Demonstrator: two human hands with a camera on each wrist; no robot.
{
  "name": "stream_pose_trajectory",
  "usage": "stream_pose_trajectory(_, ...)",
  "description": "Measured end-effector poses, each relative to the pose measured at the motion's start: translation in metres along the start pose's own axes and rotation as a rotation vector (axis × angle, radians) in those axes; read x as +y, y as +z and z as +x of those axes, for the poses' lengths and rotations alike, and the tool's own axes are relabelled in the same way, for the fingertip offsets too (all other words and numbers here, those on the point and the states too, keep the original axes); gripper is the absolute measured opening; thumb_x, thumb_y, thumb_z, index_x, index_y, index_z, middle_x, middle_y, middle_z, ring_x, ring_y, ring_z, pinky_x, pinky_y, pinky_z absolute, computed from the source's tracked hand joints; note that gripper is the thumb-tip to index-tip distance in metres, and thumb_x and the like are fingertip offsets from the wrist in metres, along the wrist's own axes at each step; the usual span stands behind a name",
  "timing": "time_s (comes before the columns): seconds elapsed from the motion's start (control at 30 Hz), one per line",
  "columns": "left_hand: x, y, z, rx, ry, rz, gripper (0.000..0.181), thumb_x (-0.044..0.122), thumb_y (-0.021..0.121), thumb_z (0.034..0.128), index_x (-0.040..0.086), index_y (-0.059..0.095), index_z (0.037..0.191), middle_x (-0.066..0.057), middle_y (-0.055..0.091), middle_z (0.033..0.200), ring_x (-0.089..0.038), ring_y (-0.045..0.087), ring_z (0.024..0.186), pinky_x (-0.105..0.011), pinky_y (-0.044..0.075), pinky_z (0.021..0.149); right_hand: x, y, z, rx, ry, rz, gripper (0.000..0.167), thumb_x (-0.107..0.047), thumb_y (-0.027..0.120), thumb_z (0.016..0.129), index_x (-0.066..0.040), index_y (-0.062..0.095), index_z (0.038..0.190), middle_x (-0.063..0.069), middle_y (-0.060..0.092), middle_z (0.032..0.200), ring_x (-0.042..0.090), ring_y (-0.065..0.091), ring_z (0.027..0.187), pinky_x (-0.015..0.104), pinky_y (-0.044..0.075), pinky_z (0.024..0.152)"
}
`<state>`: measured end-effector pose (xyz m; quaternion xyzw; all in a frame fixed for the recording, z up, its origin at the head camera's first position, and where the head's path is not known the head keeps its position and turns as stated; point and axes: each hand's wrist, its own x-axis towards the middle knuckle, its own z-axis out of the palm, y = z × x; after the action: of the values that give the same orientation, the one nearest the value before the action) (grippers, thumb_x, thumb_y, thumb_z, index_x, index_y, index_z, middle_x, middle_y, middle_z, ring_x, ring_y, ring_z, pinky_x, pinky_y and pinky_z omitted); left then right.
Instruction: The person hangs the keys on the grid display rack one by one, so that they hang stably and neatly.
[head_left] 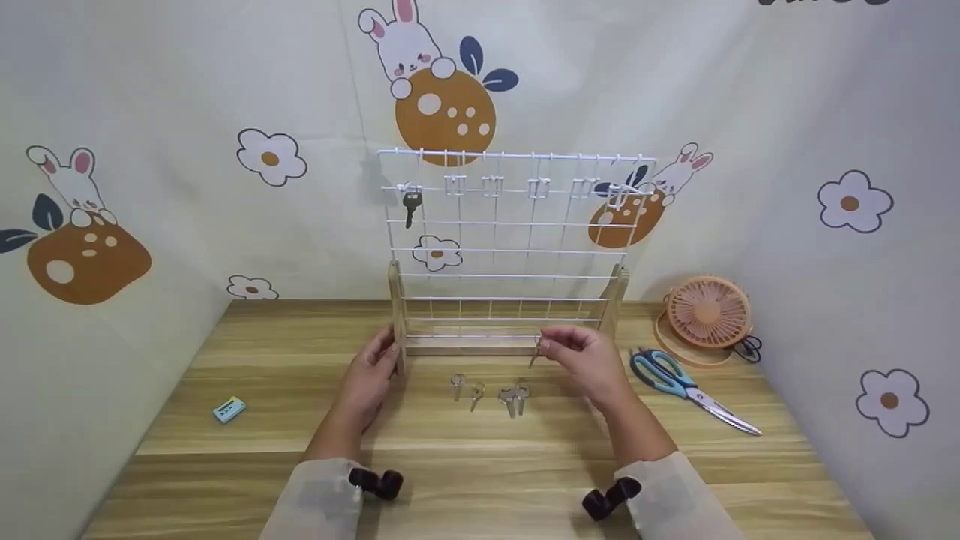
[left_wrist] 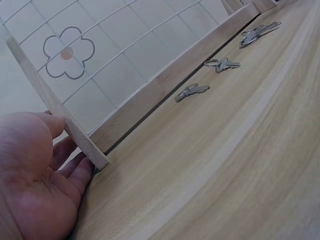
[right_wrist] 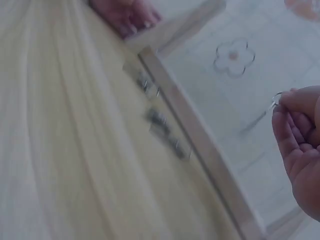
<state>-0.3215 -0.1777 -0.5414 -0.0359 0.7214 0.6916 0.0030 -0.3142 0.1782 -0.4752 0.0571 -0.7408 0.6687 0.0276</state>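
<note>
A white wire rack [head_left: 510, 276] on wooden legs stands upright at the table's back. At its lower left, my left hand [head_left: 369, 375] grips the wooden leg [left_wrist: 82, 142], thumb in front and fingers behind. My right hand [head_left: 589, 360] pinches a small key [head_left: 534, 352] just in front of the rack's lower right part; in the right wrist view, the ring [right_wrist: 276, 99] sits between thumb and finger. Several keys [head_left: 516, 397] lie on the table between the hands, some with rings. One dark-headed key [head_left: 411, 208] hangs from a hook at the rack's upper left.
White hooks [head_left: 538, 187] line the rack's upper part. To the right lie blue-handled scissors [head_left: 679, 382], with an orange fan [head_left: 709, 311] behind them. A small light-blue object [head_left: 229, 409] is at the left of the wooden table [head_left: 480, 480]. A patterned curtain [head_left: 180, 90] surrounds the table.
</note>
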Motion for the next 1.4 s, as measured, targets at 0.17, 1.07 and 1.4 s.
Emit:
stream_pose_trajectory(0.17,0.000,0.002,0.001,0.008,0.008,-0.005,0.054,0.020,0.051,0.1147,0.014,0.037,0.167,-0.012,0.040,0.172,-0.030,0.040,0.158,-0.048,0.038,0.129,-0.039,0.015,-0.003,-0.003,-0.046,0.113,0.023,0.002,0.077,0.094,0.010,0.075,0.116,0.003,0.079,0.097,0.012,0.073,0.088,0.025,0.065,0.082)
stream_pose_trajectory(1.07,0.002,0.000,-0.001,0.001,-0.023,0.013,0.054,0.026,0.050,0.1154,0.021,0.037,0.168,-0.005,0.039,0.173,-0.026,0.036,0.161,-0.047,0.036,0.131,-0.203,0.092,0.036,-0.100,-0.193,0.353,0.026,0.002,0.076,0.096,0.003,0.076,0.122,0.013,0.077,0.111,0.019,0.077,0.099,0.033,0.065,0.095)
stream_pose_trajectory(1.4,0.002,0.000,0.000,-0.007,-0.017,0.009,0.055,0.024,0.049,0.1155,0.019,0.036,0.168,-0.007,0.038,0.174,-0.027,0.035,0.161,-0.047,0.035,0.132,-0.205,0.114,0.051,0.003,-0.153,0.459,0.024,0.001,0.076,0.096,0.000,0.077,0.121,0.014,0.078,0.113,0.022,0.079,0.099,0.033,0.065,0.095)
